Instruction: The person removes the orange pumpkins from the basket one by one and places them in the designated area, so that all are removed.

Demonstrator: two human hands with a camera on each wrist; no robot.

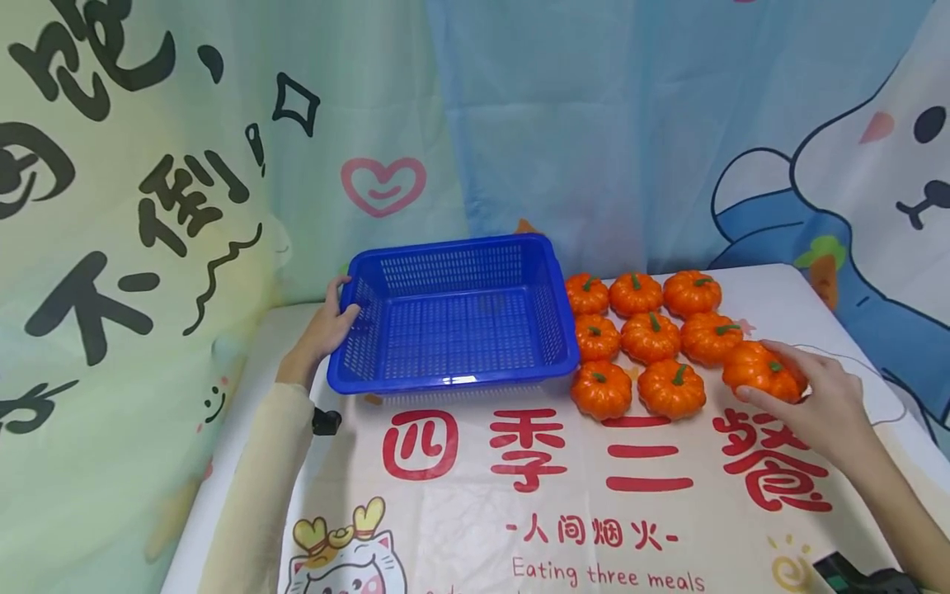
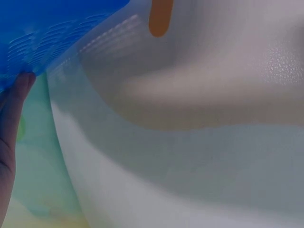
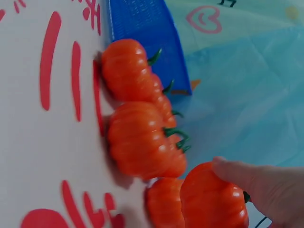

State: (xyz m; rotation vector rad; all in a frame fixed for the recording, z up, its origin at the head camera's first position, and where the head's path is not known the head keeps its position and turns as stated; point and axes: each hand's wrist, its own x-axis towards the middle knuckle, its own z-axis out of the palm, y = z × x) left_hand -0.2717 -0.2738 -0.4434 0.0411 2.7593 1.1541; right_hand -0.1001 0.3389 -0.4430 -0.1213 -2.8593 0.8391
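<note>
An empty blue plastic basket [image 1: 460,330] with mesh walls stands toward the back of the table. My left hand [image 1: 330,326] grips its left rim, thumb on the inner side; the left wrist view catches the fingers [image 2: 20,90] against the basket's mesh wall [image 2: 57,42]. To the right, my right hand [image 1: 824,404] holds an orange toy pumpkin [image 1: 760,371] with a green stem, thumb on the near side and fingers over the far side. In the right wrist view this pumpkin [image 3: 211,199] overlaps another behind it. Several like pumpkins [image 1: 653,338] sit in rows beside the basket.
A printed tablecloth [image 1: 549,454] with red characters covers the table. A patterned curtain [image 1: 549,124] hangs right behind the basket and pumpkins. A thin cord [image 1: 901,396] lies at the table's right side, beyond the right hand.
</note>
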